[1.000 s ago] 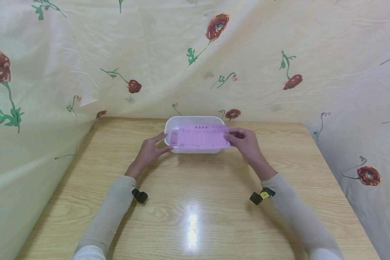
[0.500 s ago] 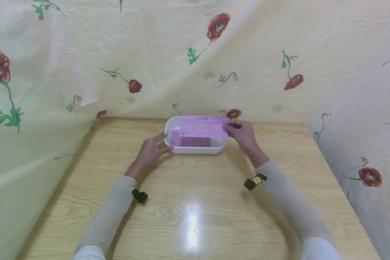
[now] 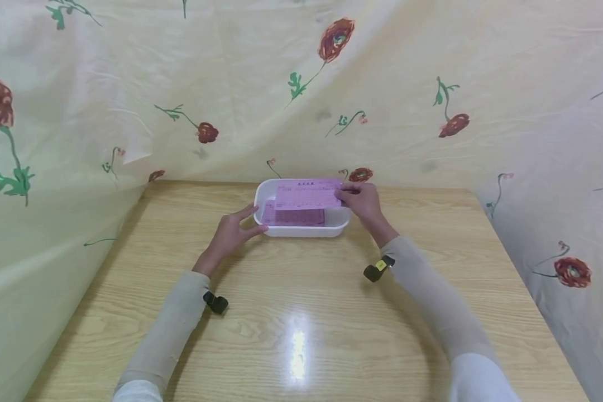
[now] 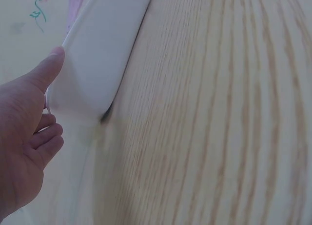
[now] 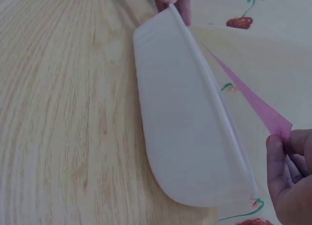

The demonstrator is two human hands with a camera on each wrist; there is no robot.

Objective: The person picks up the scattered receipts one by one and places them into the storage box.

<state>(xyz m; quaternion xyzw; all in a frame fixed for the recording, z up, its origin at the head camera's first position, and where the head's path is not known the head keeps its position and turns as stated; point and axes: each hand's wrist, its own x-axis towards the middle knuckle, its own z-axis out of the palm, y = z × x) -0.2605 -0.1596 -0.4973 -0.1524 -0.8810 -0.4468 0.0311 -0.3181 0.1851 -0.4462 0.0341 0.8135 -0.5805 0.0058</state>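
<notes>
A white plastic container [image 3: 306, 231] stands near the table's back edge. My left hand [image 3: 229, 234] holds its left end, thumb at the front rim and fingers farther back; in the left wrist view the thumb [image 4: 48, 66] lies against the container's outer wall. My right hand [image 3: 364, 202] pinches the right end of a pink printed paper form [image 3: 306, 194] between thumb and fingers. The form is held over the container's back half. Seen from the right wrist, this form [image 5: 256, 103] slopes above the rim. Another pink printed form [image 3: 301, 218] lies inside the container, partly covered.
The wooden table [image 3: 261, 312] reaches toward me from the container. A flowered cloth [image 3: 261, 84] hangs behind the table and along both sides. Each sleeve carries a small black wrist camera, such as the one on the left [image 3: 216, 302].
My right hand moved back and then left with the pink form. That uncovered the other form inside the container. My left hand stayed in place on the container's end.
</notes>
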